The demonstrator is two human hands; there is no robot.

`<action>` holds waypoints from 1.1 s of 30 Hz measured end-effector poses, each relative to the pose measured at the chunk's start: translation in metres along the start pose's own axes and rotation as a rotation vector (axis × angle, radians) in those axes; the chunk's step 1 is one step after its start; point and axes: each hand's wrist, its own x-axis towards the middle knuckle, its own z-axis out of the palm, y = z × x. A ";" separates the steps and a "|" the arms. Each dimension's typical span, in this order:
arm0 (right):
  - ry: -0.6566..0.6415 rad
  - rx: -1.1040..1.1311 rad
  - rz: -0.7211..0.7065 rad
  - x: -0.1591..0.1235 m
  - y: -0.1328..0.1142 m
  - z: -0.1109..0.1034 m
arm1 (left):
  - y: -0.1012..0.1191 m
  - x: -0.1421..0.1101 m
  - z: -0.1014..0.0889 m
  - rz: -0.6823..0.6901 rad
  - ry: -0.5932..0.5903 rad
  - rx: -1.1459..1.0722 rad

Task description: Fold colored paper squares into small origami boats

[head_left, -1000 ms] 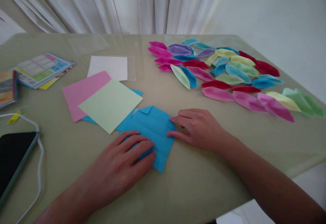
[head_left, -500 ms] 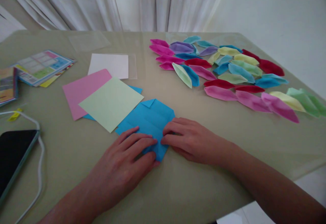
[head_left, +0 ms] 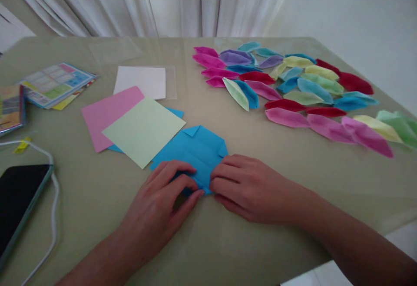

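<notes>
A blue sheet of origami paper (head_left: 198,151) lies flat on the table, with crease lines across it and small corners folded in at its far and right sides. My left hand (head_left: 166,195) is on its near-left part, thumb and fingers closing on the near edge. Against the near-right edge, my right hand (head_left: 241,186) has its fingertips curled down on the paper. The near corner sits between both hands and looks turned in, partly hidden by the fingers. A pale green sheet (head_left: 143,132) lies close by at the upper left.
Under the green sheet are a pink sheet (head_left: 107,112) and more blue paper. Behind lies a white sheet (head_left: 141,82). Several folded paper pieces (head_left: 289,116) spread over the right. Printed packets (head_left: 58,84), a phone (head_left: 22,199) and a white cable (head_left: 54,208) are at left.
My right hand has moved from the paper's right corner down to its near edge. The near corner, pointing out before, now looks folded in. My left fingers have shifted toward that edge.
</notes>
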 end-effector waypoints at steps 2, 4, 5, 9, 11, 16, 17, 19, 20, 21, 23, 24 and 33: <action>-0.012 -0.009 -0.032 -0.002 -0.003 0.000 | 0.000 0.000 0.000 -0.005 0.006 -0.008; -0.016 -0.020 -0.056 -0.003 -0.006 -0.001 | 0.001 0.001 0.000 -0.011 0.011 -0.012; -0.016 -0.026 -0.062 -0.004 -0.007 -0.002 | 0.001 0.002 0.001 -0.015 0.014 -0.012; 0.003 -0.020 -0.056 -0.004 -0.008 -0.003 | 0.002 0.004 0.001 -0.023 0.019 -0.012; -0.002 0.002 -0.049 -0.004 -0.009 -0.003 | 0.001 0.004 0.001 -0.029 0.016 -0.016; -0.046 0.075 -0.041 -0.003 -0.007 -0.006 | 0.000 0.004 0.001 -0.033 0.005 -0.033; -0.052 0.087 -0.042 -0.003 -0.006 -0.007 | -0.001 0.004 0.001 -0.032 0.003 -0.037; -0.061 0.110 -0.044 -0.003 -0.004 -0.008 | 0.000 0.004 0.000 -0.029 0.004 -0.042; -0.062 0.123 -0.044 -0.003 -0.003 -0.008 | 0.000 0.004 0.000 -0.028 0.006 -0.042; -0.061 0.138 -0.044 -0.003 -0.002 -0.008 | 0.000 0.004 0.000 -0.029 0.005 -0.041; -0.062 0.174 -0.046 -0.003 0.000 -0.008 | 0.000 0.004 0.000 -0.031 -0.004 -0.040; -0.064 0.191 -0.047 -0.003 0.000 -0.008 | 0.000 0.004 0.001 -0.033 -0.008 -0.040; -0.074 0.218 -0.017 -0.002 0.002 -0.009 | 0.000 0.005 0.000 -0.036 0.001 -0.033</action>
